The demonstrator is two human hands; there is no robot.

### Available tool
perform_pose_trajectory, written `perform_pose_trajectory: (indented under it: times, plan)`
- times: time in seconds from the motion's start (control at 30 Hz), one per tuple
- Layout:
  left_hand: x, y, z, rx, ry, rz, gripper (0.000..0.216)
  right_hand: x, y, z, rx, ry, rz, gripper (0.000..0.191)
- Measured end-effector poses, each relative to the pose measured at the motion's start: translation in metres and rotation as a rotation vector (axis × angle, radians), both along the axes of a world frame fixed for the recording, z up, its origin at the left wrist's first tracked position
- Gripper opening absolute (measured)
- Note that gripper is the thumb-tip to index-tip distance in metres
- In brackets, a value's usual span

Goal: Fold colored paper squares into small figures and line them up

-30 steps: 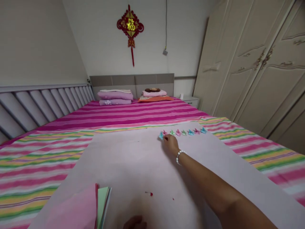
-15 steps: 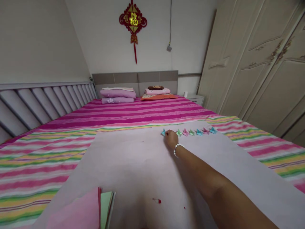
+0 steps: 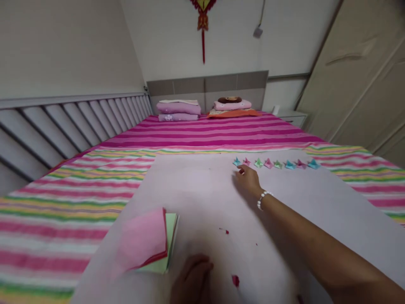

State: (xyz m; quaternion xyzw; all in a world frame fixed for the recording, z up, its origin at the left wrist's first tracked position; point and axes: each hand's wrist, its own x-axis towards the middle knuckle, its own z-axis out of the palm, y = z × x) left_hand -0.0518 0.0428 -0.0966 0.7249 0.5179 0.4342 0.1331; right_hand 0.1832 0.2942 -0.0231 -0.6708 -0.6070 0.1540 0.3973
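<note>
Paper figures (image 3: 268,163) in a row; right hand (image 3: 248,179) beside, loose, empty; left hand (image 3: 193,278) blurred, grip unclear.

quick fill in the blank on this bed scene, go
The right hand wears a white beaded ___ on its wrist.
The folded pieces lie in one ___ beyond that hand.
The top sheet of the paper stack is ___.
The left hand is at the ___ edge of the picture.
Missing words: bracelet; row; pink; bottom.
</note>
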Motion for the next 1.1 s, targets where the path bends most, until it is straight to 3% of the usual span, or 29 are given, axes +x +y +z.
perform_pose_trajectory:
  times: [0.03,0.17,0.23,0.33,0.43,0.67,1.1]
  plan:
    - [-0.010,-0.002,0.008,-0.021,0.026,0.003,0.022,-0.005,-0.014,-0.002,-0.001,0.039,0.051,0.027]
    - [-0.055,-0.010,0.039,-0.031,-0.004,0.255,0.020,-0.033,-0.081,-0.015,-0.021,0.206,0.297,0.016]
    - [-0.077,-0.010,0.049,-0.038,-0.001,0.281,0.019,-0.052,-0.116,-0.022,-0.033,0.280,0.405,0.017]
    - [-0.101,-0.001,0.053,0.029,0.005,0.275,0.022,-0.084,-0.159,-0.030,-0.038,0.366,0.516,0.015]
    - [-0.117,0.011,0.049,-0.026,0.007,0.251,0.030,-0.118,-0.187,-0.035,-0.032,0.415,0.585,0.012]
    - [-0.131,0.022,0.032,-0.163,-0.132,0.232,0.038,-0.168,-0.205,-0.046,0.016,0.422,0.653,0.020]
    - [-0.134,0.025,0.024,-0.201,-0.209,0.249,0.036,-0.175,-0.204,-0.062,0.026,0.331,0.676,0.030]
